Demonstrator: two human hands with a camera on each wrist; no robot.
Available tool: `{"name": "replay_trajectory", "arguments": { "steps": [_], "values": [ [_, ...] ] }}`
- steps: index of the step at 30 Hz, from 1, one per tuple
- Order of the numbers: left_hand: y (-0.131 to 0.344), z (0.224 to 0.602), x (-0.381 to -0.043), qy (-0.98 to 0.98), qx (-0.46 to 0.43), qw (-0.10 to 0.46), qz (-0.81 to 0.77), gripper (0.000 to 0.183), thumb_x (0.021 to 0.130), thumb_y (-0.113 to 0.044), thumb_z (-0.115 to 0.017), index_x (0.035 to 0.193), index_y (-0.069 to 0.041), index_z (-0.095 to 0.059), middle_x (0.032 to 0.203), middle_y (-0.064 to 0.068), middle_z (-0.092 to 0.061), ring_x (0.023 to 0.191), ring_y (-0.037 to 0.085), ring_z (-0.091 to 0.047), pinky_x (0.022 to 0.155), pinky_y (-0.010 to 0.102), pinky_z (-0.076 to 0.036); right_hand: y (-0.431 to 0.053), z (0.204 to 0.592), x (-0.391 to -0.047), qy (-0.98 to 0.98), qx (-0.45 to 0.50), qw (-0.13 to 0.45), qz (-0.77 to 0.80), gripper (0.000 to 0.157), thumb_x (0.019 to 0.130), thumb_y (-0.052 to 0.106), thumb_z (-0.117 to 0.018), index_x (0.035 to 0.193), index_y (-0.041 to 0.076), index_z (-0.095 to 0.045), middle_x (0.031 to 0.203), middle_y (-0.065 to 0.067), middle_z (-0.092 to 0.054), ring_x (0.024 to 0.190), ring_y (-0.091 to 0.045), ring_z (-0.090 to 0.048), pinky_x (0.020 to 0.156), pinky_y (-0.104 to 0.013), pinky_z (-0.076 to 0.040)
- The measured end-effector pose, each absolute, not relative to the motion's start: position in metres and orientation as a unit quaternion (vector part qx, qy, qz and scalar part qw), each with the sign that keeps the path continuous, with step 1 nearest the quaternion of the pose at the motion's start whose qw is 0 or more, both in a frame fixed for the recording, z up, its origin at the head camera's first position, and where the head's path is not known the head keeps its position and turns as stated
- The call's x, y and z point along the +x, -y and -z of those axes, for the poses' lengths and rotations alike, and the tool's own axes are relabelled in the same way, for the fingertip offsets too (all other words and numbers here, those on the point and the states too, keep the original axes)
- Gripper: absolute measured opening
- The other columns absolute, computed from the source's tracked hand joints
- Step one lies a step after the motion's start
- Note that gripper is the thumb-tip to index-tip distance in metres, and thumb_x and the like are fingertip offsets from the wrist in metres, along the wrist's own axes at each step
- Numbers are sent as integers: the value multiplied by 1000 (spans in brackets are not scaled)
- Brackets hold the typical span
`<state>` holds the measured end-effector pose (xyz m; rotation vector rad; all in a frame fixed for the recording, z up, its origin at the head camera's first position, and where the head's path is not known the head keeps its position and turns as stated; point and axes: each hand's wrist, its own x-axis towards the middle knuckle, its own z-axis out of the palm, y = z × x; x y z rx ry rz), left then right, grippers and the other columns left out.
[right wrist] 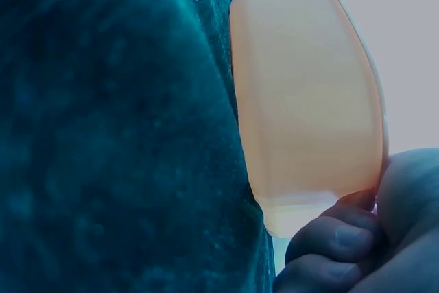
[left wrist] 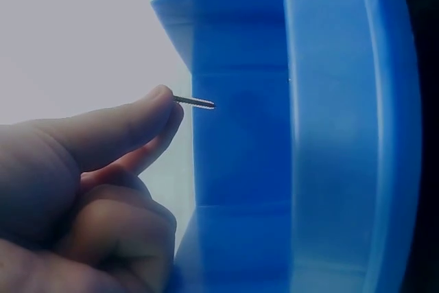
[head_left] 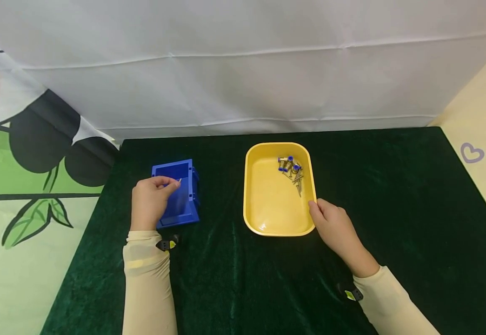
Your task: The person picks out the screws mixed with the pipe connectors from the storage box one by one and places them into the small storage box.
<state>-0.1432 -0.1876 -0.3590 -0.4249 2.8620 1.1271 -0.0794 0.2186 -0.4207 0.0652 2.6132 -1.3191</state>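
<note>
Thumb and forefinger of my left hand [head_left: 150, 201] pinch a thin metal screw [left wrist: 195, 102], its tip pointing away from the fingers. That hand is over the near left part of a blue plastic bin [head_left: 179, 217], and its other fingers are curled in the left wrist view. My right hand [head_left: 336, 227] grips the right rim of a yellow tray [head_left: 265, 204] near its front corner, thumb on top and fingers underneath. In the tray's right half lie several brass fittings with blue ends [head_left: 285, 164] and several loose screws [head_left: 298, 179].
A dark green velvet cloth [head_left: 222, 270] covers the table under both containers, with a strip of it between them. White fabric [head_left: 243, 93] hangs behind the table's far edge. A printed backdrop [head_left: 46, 163] stands on the left.
</note>
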Motion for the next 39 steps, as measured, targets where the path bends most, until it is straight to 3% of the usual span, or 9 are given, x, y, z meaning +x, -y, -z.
{"name": "replay_trajectory", "arguments": {
  "steps": [15, 22, 26, 39],
  "values": [
    [185, 362, -144, -920, -126, -12, -370, 36, 98, -45, -60, 111, -15, -73, 76, 12, -53, 71, 24, -50, 62, 29, -40, -218, 421, -80, -888, 29, 108, 446, 39, 106, 43, -40, 107, 10, -62, 75, -10, -57, 56, -25, -54, 52, -29, -44],
    [163, 351, -142, -866, -104, -7, -490, 42, 88, -58, -66, 107, -21, -74, 65, 0, -45, 58, 20, -45, 52, 29, -35, -219, 421, -80, -886, 34, 113, 449, 38, 106, 41, -41, 110, 10, -62, 77, -11, -58, 57, -25, -54, 53, -30, -44],
    [140, 349, -142, -837, -46, 15, -545, 39, 88, -53, -70, 106, -18, -75, 62, -2, -43, 53, 16, -40, 46, 28, -31, -219, 421, -80, -883, 36, 114, 453, 37, 106, 40, -41, 111, 10, -62, 77, -11, -58, 57, -25, -54, 52, -30, -44],
    [100, 355, -137, -822, 28, 43, -567, 30, 88, -45, -73, 98, -17, -76, 60, 1, -37, 51, 17, -33, 45, 27, -26, -217, 420, -80, -885, 29, 106, 453, 38, 106, 41, -41, 108, 10, -63, 76, -11, -59, 56, -25, -54, 52, -29, -44]
  ]
}}
